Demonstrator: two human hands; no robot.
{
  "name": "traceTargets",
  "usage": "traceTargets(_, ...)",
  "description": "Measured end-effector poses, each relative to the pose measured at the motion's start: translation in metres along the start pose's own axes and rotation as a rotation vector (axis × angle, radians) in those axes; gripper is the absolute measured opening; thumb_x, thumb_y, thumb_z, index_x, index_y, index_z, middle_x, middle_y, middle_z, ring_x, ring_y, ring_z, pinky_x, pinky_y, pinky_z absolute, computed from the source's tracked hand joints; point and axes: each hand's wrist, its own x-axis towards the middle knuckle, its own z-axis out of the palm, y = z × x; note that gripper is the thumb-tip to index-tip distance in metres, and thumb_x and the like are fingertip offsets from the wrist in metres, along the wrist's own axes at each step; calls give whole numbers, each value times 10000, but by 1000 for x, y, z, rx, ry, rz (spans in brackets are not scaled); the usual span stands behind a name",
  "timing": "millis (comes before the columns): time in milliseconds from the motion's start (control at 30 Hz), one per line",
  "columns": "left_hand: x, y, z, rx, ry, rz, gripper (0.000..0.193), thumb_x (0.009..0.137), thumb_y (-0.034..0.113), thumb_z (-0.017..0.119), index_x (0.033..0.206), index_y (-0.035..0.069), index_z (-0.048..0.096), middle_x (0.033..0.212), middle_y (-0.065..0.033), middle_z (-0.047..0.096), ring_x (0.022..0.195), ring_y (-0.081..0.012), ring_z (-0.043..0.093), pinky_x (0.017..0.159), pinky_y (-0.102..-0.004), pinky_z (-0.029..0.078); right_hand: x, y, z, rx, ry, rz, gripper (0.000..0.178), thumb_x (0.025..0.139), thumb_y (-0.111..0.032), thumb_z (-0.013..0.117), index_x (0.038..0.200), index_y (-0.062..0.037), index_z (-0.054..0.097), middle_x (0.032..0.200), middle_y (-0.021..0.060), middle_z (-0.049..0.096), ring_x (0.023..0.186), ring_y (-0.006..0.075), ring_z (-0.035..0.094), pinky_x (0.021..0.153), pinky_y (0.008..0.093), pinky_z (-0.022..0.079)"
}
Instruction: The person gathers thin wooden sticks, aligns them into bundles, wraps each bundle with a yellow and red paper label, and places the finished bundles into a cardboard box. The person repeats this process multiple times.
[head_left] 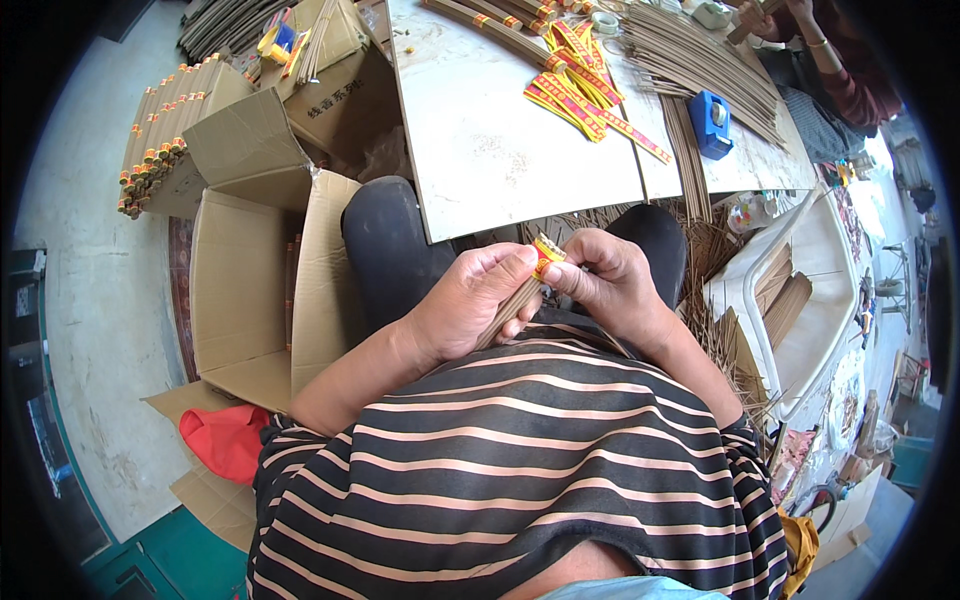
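Observation:
A bundle of brown incense sticks [511, 312] lies tilted across my lap, its upper end pointing away from me. Around that end runs a red and yellow paper band [546, 256]. My left hand [478, 290] is wrapped round the bundle, thumb on the band. With its thumb and fingers, my right hand [607, 275] pinches the band from the other side. The lower part of the bundle is hidden by my left hand and shirt.
The white table [480, 150] ahead carries loose paper bands [585, 95], a blue tape dispenser [711, 125] and loose sticks [700, 65]. An open cardboard box [240, 290] stands left, banded bundles [165, 130] beyond. A white tub [850, 270] is right; another person [850, 80] sits far right.

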Motion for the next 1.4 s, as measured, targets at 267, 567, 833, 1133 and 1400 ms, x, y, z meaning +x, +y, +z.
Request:
traceTargets(267,6,0,-10,-204,-209,-99,339,952,354,407,1003,37,515,676,-55,560,477,-78,502,469,-162,436,9,-4,-8,163,-36,-17,276,742,-219,730,890,-22,607,755,19,514,677,92,475,612,219,420)
traceTargets(567,10,4,4,6,-106,-14,341,936,319,465,1032,-7,495,800,-82,580,643,-103,570,585,-191,486,10,-7,-17,143,-126,-125,269,770,-203,707,928,-2,621,835,66,544,748,136,547,646,265,453)
traceTargets(833,11,11,1,286,-116,-60,394,912,354,506,1036,-17,552,861,-56,581,804,-96,547,753,-205,452,9,0,-24,-29,-147,-204,346,696,-309,735,843,-22,607,777,63,548,713,174,528,618,282,436)
traceTargets(1133,18,10,12,214,-20,-144,271,929,284,497,983,20,532,740,-14,546,616,-51,484,582,-153,407,13,7,-60,205,-256,134,357,792,-278,684,1017,-21,581,837,6,558,784,87,507,697,239,425)
traceTargets(1400,26,16,16,276,43,-130,275,925,273,510,983,6,540,731,-12,547,604,-46,474,564,-160,401,71,115,-241,-109,766,475,236,772,-173,644,892,26,608,711,38,539,583,102,483,496,224,401)
